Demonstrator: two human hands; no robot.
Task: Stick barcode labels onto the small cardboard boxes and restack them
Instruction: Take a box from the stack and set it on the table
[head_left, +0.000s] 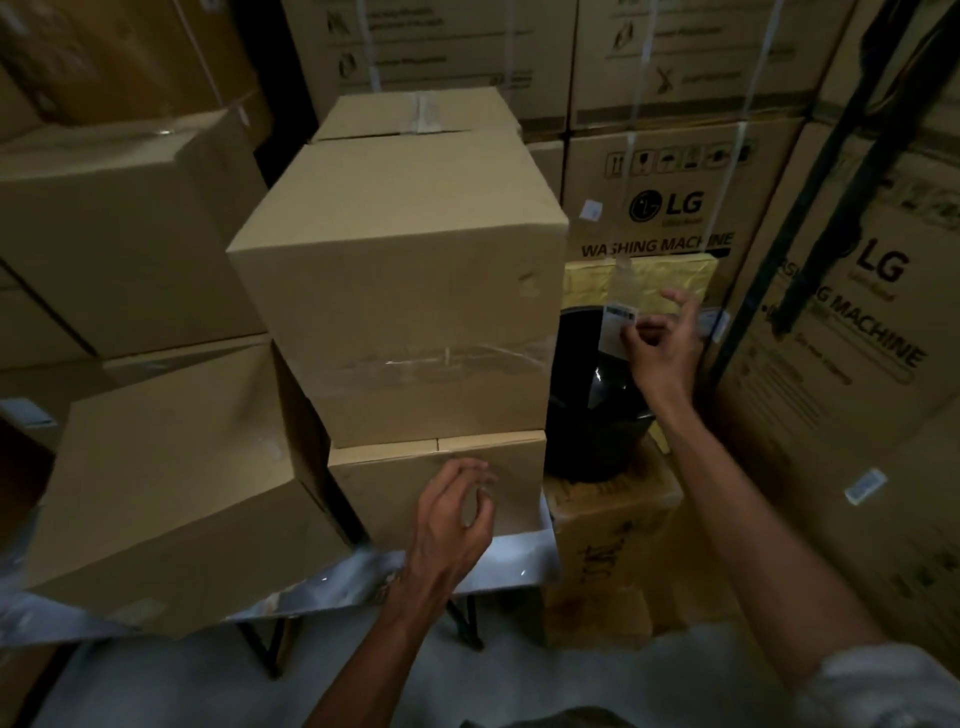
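White paper label (621, 328) pinched by right hand (662, 348); matte cardboard box (400, 291) adjacent.

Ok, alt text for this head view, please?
The right hand pinches a white barcode label beside a stack of cardboard boxes on a table. The left hand hovers loosely curled before the lowest box, holding nothing.

"LG WASHING MACHINE" on the big rear carton (670, 208).
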